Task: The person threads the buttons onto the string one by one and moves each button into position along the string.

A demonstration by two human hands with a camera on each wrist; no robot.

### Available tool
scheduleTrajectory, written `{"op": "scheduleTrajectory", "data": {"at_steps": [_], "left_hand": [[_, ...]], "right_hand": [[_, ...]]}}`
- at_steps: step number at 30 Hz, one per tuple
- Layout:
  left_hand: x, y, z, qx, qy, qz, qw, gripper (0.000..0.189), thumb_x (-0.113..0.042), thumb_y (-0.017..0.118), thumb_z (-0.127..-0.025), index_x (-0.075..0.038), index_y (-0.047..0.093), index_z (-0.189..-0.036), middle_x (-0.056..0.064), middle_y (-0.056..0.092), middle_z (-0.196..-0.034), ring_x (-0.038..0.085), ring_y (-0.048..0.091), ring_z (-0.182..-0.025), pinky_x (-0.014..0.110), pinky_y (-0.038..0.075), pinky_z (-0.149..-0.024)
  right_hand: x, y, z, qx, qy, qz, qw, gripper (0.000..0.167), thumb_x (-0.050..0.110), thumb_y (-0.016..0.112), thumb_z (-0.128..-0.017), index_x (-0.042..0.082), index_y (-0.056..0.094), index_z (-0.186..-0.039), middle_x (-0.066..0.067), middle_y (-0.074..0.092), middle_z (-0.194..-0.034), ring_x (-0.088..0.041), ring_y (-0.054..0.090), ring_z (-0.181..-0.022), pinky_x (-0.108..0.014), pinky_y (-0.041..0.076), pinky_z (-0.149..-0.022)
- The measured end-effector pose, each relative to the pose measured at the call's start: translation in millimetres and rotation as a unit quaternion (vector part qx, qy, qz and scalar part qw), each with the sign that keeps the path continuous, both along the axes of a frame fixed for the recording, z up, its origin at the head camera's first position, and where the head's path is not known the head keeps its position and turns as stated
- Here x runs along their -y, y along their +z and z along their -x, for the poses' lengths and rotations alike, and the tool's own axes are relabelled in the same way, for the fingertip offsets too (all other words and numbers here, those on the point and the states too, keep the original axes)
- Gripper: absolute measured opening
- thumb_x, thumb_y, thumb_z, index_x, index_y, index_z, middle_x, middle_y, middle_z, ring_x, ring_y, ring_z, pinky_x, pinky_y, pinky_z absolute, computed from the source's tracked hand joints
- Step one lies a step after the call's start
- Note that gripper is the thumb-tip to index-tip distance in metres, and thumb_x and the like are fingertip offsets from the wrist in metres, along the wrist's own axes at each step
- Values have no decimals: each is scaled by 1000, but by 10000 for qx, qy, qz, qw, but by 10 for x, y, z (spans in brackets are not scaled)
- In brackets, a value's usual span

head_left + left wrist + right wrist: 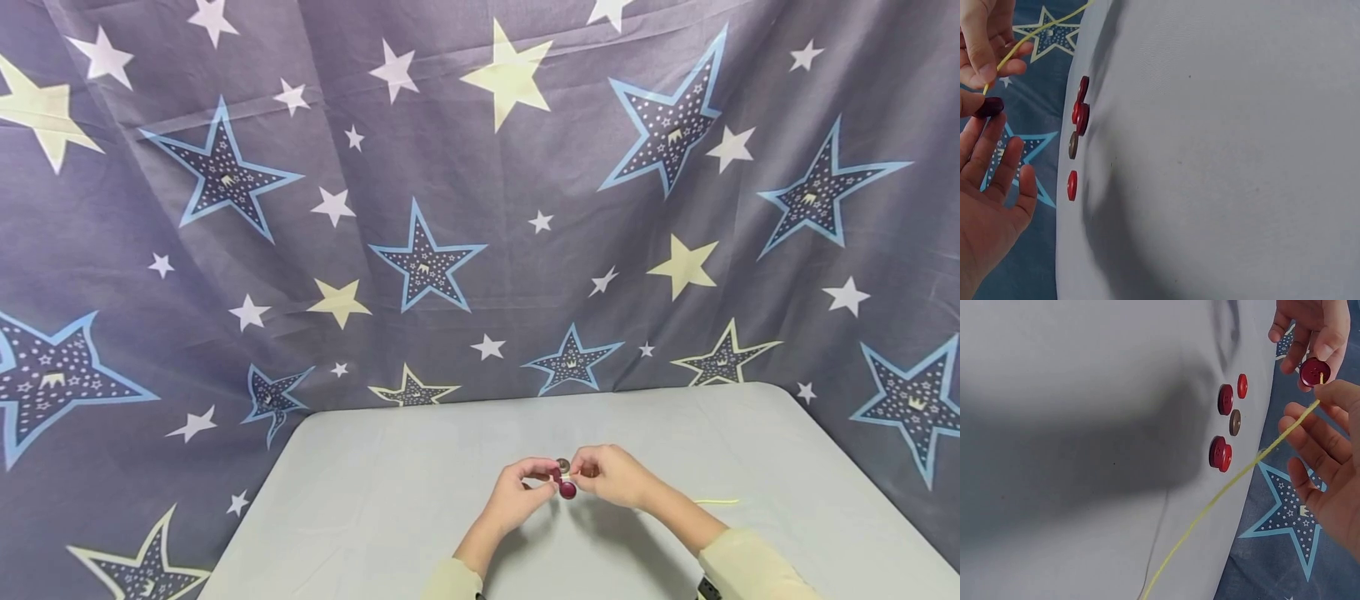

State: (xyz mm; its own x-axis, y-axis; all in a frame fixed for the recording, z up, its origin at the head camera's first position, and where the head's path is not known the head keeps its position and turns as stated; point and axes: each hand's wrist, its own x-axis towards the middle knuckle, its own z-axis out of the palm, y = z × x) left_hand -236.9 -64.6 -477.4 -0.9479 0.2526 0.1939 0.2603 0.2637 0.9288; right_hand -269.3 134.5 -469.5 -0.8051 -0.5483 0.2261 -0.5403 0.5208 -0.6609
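My left hand pinches a dark red button between thumb and fingers. In the left wrist view that button shows edge-on, with the other fingers of my left hand spread below it. My right hand pinches a yellow string close to its end. The string's tip lies at a hole on the button's face in the right wrist view. Both hands are close together, fingertips almost meeting around the button.
On the grey table beyond the hands lie several loose buttons: dark red ones, a bright red one and a brown one. The string trails right across the table. A star-patterned curtain hangs behind.
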Motion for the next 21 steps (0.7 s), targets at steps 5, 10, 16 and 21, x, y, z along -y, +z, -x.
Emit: {"op": "scheduleTrajectory", "data": {"at_steps": [5,10,16,21], "left_hand": [[-2,6,-11,-25,-54,-19,10000,25,-3,65,-80,4,65,-104,20,67,-103,42,57,-96,21,44,-69],[0,4,-18,-29,-102,-24,9999,26,-3,65,-79,5,65,-104,21,67,-104,43,57,-97,19,43,-68],[6,-16,-6,-32,-96,-8,9999,26,-4,65,-79,4,65,-103,20,67,-104,42,57,-97,18,43,-68],[10,-23,-1,-45,-101,-4,9999,26,-5,66,-79,4,66,-103,20,67,-104,40,57,-96,18,44,-67]], "right_hand": [[3,-15,16,-40,10,-54,10000,7,11,66,-82,17,63,-79,9,62,-68,3,49,-61,-19,42,-59],[9,-24,18,-100,15,-89,9999,7,12,66,-81,18,63,-79,10,62,-68,4,49,-61,-19,42,-59],[22,-12,15,-119,44,-113,9999,7,11,66,-81,17,62,-79,10,61,-67,4,48,-60,-19,42,-59],[36,19,-1,-79,72,-100,9999,8,10,66,-81,16,62,-78,9,61,-67,4,48,-60,-19,41,-59]]}}
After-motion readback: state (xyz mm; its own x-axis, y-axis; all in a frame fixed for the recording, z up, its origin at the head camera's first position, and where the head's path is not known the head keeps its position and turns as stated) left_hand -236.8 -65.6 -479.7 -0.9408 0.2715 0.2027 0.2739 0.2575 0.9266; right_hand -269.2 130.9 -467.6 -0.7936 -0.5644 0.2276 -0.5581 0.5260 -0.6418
